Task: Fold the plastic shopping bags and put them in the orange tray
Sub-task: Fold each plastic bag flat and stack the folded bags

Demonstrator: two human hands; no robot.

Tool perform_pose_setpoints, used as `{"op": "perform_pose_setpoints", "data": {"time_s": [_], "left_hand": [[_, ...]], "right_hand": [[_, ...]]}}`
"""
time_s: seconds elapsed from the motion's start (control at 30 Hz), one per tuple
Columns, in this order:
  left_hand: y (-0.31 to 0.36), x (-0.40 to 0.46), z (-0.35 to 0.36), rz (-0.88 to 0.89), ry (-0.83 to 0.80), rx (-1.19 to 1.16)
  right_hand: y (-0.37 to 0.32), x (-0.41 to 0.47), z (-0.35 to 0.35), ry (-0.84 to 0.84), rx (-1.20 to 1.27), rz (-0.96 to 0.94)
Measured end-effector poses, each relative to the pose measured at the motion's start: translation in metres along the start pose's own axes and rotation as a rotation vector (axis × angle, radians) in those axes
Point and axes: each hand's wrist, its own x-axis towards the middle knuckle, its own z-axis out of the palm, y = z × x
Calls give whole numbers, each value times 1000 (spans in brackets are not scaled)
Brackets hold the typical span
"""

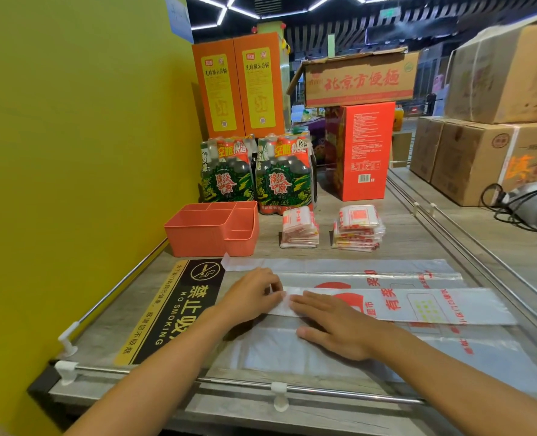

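A clear plastic shopping bag (418,305) with red print lies flat across the shelf, folded lengthwise into a long strip. My left hand (251,294) pinches the strip's left end between its fingertips. My right hand (333,325) presses flat on the strip just right of that end, fingers spread. Another flattened bag (339,265) lies just behind it. The orange tray (194,237), divided into compartments, stands behind my left hand. Two stacks of folded bags (298,229) (358,228) sit to the tray's right.
A yellow-green wall (72,152) bounds the left side. Bottle packs (254,171), orange and red boxes (358,149) and cartons (480,158) fill the back and right. A no-smoking sign (179,306) lies flat at left. A metal rail (292,390) runs along the front edge. Cables (518,202) lie at right.
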Motion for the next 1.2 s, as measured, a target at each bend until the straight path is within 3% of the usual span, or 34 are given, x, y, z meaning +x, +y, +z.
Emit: {"op": "perform_pose_setpoints", "data": {"time_s": [0.13, 0.3, 0.5, 0.67, 0.8, 0.93, 1.03, 1.2], "left_hand": [[-12, -8, -15, -134, 104, 39], [-16, -27, -14, -211, 60, -5], [0, -30, -13, -333, 103, -379], [17, -29, -18, -527, 161, -936], [24, -22, -8, -698, 159, -1178], [38, -12, 2, -735, 225, -1439], [50, -6, 7, -804, 321, -1473], [68, 0, 10, -730, 271, -1382]], "right_hand": [[0, 1, 0, -13, -8, 10], [-2, 1, -1, -27, -9, 20], [-3, -1, -1, -36, 18, 30], [-5, -2, -4, -58, 41, 40], [-4, -5, -6, -47, 85, 53], [1, -6, -4, -18, 84, 55], [3, -4, -2, -7, 83, 54], [2, -6, -4, -1, 99, 59]]}}
